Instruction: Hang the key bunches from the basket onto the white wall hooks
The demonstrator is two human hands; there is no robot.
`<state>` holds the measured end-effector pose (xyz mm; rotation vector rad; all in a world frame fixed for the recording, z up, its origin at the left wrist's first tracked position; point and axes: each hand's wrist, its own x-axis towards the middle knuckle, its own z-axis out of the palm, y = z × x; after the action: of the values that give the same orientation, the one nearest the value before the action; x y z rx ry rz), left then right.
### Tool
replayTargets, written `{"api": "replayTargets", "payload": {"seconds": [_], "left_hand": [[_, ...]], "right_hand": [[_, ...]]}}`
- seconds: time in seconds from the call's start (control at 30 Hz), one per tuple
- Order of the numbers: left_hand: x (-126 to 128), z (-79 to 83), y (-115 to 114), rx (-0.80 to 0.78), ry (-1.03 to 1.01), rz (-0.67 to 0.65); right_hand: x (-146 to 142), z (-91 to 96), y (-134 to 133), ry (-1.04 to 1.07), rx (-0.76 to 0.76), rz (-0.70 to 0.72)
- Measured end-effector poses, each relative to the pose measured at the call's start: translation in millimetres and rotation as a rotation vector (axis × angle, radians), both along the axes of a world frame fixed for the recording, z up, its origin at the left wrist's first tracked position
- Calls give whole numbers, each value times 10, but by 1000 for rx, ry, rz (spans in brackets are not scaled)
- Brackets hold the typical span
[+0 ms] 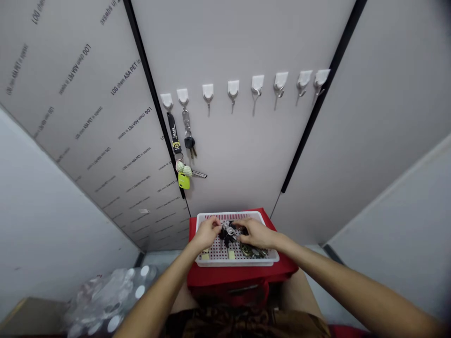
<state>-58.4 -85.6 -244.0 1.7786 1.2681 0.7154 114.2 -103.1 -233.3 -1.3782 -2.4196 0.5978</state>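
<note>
Centrally, dark jumbled keys (pixel 229 234), white perforated tray (pixel 211 217), red box (pixel 243 278) beneath

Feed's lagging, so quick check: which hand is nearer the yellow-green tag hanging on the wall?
Left. The left hand sits below and slightly right of the yellow-green tag; the right hand lies farther right.

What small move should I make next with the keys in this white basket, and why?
Probably tease one bunch loose and lift it clear of the white basket. Your left hand and right hand both have fingers on the tangled dark keys in its middle. Other keys lie beside them, and the third hook on the wall is bare.
</note>
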Motion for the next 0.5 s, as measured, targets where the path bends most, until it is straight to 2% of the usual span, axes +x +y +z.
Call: {"api": "replayTargets", "payload": {"seconds": [0.17,0.37,0.5], "left_hand": [[2,262,27,33,-213,-17],[-1,585,50,-29,-367,-18],[-1,776,70,19,-409,-43]], "right_hand": [[-156,110,27,265,-11,3],[-280,329,154,544,17,-111],[-350,549,223,596,-30,-50]]}}
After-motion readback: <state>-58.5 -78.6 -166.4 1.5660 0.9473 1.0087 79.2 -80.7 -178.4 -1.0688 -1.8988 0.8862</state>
